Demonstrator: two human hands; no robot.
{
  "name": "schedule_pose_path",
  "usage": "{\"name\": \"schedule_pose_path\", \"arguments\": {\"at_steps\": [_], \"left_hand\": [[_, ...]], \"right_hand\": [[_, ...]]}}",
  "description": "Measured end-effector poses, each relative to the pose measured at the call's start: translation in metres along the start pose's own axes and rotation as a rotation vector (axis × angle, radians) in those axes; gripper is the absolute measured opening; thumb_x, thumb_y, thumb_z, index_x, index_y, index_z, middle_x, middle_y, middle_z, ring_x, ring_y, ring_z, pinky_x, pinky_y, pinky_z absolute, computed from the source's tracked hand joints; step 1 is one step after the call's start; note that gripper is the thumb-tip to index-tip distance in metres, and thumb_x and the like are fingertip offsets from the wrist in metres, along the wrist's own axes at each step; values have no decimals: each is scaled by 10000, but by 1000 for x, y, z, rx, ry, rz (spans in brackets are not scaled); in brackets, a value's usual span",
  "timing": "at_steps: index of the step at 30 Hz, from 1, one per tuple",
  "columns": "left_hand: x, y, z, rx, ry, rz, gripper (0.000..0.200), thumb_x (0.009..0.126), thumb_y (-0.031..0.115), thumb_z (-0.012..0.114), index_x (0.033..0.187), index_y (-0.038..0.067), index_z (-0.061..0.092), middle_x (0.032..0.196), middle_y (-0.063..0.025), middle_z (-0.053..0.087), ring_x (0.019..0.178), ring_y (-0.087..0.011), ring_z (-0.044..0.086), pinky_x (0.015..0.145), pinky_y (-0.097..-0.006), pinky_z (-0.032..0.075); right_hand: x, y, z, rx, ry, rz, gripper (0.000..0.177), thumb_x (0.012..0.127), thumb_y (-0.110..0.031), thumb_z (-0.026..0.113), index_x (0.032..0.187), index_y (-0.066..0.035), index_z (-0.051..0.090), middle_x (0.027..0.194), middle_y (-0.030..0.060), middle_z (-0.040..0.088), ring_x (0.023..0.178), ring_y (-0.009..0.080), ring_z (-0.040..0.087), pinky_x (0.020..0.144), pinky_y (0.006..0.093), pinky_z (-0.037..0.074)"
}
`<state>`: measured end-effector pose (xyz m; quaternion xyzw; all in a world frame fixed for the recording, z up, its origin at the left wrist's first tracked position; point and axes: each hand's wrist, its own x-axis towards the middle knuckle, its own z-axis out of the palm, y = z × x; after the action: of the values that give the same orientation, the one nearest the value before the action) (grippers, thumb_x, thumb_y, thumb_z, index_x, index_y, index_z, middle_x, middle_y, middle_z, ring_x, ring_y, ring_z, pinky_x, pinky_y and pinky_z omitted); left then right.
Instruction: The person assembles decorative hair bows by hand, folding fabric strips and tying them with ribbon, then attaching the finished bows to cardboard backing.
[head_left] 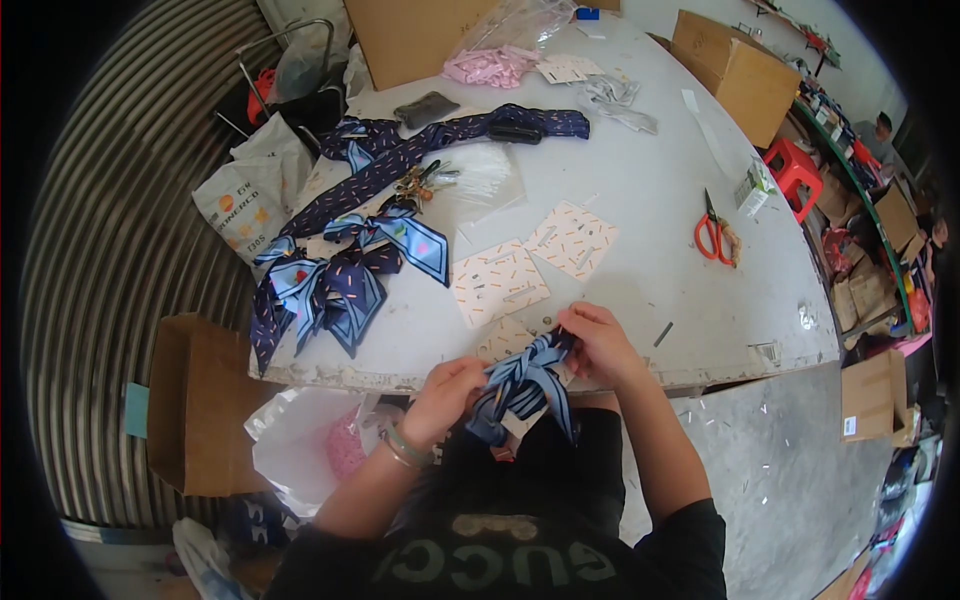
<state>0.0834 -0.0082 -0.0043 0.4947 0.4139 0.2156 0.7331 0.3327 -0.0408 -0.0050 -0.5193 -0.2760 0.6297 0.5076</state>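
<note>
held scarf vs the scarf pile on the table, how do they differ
The held scarf is pinched in the left hand and right hand; the scarf pile lies on the table. The held scarf shows mostly light blue; the scarf pile shows far more navy. The scarf pile spreads wider than the held scarf. Both are blue fabric.

Room between right hand (596, 344) and scissors (713, 222); 2 patterned cards (573, 238) and navy bows (345, 290) in the way forward-left.
</note>
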Motion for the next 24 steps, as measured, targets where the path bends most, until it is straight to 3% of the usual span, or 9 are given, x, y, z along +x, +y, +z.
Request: {"name": "schedule_pose_path", "arguments": {"at_steps": [3, 6, 9, 12, 15, 18, 20, 22, 24], "left_hand": [[-20, -2, 1, 73, -52, 98, 148, 851, 99, 537, 889, -4, 636, 1031, -56, 643, 841, -87, 560, 744, -236, 432], [-27, -7, 7, 39, -109, 224, 131, 828, 82, 559, 871, -24, 622, 1097, -75, 628, 904, -100, 557, 810, -255, 423], [-24, -17, 6, 227, -1, 391, 105, 840, 82, 569, 845, -12, 615, 1047, -83, 656, 877, -109, 607, 777, -250, 466], [-27, -17, -4, 193, 42, -18, 127, 903, 95, 547, 836, 5, 608, 941, -82, 672, 792, -138, 655, 695, -244, 509], [-24, -12, -1, 54, 97, -33, 167, 929, 167, 511, 915, 42, 621, 878, -83, 698, 708, -148, 689, 574, -200, 486], [-14, -12, -8, 120, 80, -5, 204, 955, 219, 483, 982, 58, 606, 875, -85, 706, 712, -139, 690, 545, -194, 458], [-11, -8, -8, 71, 81, -67, 210, 965, 239, 484, 1004, 70, 601, 852, -78, 710, 684, -135, 679, 555, -197, 459], [-9, -6, -8, 72, 68, -91, 212, 975, 253, 479, 1020, 77, 588, 850, -79, 713, 683, -135, 680, 553, -201, 461], [-6, -5, -9, 121, 44, -81, 211, 984, 260, 468, 1029, 80, 568, 871, -89, 713, 709, -141, 692, 538, -204, 464]], "right_hand": [[6, 10, 7, -216, 74, -86, 279, 976, -271, 562, 778, -77, 532, 617, 24, 536, 354, 95, 401, 308, 245, 282], [10, 9, 5, -224, -2, -61, 293, 978, -283, 565, 762, -94, 508, 618, 17, 541, 367, 88, 410, 321, 241, 291], [11, 10, 2, -143, -34, -91, 290, 977, -296, 569, 782, -87, 523, 610, 5, 524, 377, 83, 414, 335, 235, 300], [4, 4, -1, -55, -54, -48, 281, 964, -303, 596, 806, -76, 546, 616, -3, 517, 393, 74, 419, 351, 221, 304], [-6, 3, 11, -211, 119, -273, 174, 916, -207, 654, 839, -71, 576, 650, -3, 541, 464, 78, 467, 391, 235, 336], [-29, -1, 25, -608, 309, -1041, 160, 825, -138, 722, 798, -63, 584, 642, 26, 504, 563, 136, 552, 464, 294, 415], [-56, 0, 41, -729, 19, -1228, 156, 779, -103, 723, 749, -65, 575, 674, 50, 551, 633, 201, 595, 539, 325, 464], [-81, 14, 59, -1025, -29, -1039, 151, 773, -114, 721, 695, -72, 599, 683, 93, 603, 631, 257, 620, 513, 328, 468], [-80, 40, 69, -1207, 116, -740, 150, 769, -152, 726, 703, -79, 613, 669, 97, 616, 610, 272, 620, 518, 357, 474]]}}
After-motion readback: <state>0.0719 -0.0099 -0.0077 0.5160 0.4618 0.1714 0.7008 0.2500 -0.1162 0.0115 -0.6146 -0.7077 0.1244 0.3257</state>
